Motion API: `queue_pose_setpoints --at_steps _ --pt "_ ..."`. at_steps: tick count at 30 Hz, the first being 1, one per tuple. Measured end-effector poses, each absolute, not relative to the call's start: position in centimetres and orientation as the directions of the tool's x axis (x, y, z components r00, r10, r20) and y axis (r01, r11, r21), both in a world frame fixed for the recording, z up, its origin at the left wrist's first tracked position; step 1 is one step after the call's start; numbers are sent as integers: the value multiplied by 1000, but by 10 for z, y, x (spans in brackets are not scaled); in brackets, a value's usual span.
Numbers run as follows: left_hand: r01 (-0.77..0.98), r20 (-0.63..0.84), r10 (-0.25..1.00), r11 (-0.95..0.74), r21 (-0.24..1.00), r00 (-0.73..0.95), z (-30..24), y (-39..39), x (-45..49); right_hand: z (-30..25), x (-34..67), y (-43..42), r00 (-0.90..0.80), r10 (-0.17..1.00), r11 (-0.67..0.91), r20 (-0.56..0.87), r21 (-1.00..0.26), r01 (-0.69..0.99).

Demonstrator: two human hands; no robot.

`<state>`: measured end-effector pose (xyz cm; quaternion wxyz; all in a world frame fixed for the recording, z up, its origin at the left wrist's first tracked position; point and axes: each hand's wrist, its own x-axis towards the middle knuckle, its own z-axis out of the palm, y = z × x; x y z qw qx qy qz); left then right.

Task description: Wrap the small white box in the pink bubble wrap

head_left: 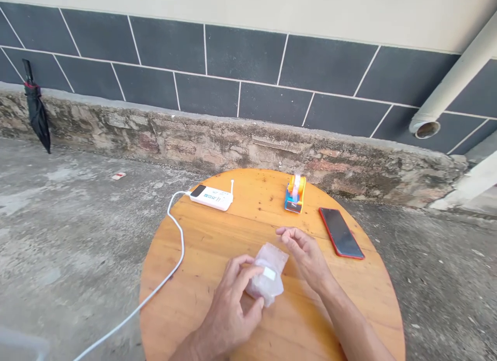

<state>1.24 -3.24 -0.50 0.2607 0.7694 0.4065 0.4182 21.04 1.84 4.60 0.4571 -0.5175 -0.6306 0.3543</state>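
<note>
My left hand (233, 304) is closed around a small clear plastic packet (267, 275) with a white tape patch on it, holding it just above the round wooden table (202, 257). My right hand (305, 252) hovers just right of the packet, fingers loosely curled, thumb and forefinger near each other, holding nothing I can make out. An orange and blue tape dispenser (295, 193) stands on the table beyond my right hand.
A red-edged phone (340, 232) lies screen up at the table's right. A white power bank (212, 197) with a white cable (176, 247) sits at the back left. Concrete ground, a low stone ledge, a folded black umbrella (37, 110) and a white drainpipe (446, 92) surround the table.
</note>
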Motion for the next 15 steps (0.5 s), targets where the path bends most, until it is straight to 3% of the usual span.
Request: queue_pose_setpoints --at_steps 10,15 --pt "334 438 835 -539 773 332 6 -41 11 48 206 51 -23 986 154 165 -846 511" --pt "425 419 838 -541 726 351 2 -46 5 47 207 68 -8 990 118 143 -780 614"
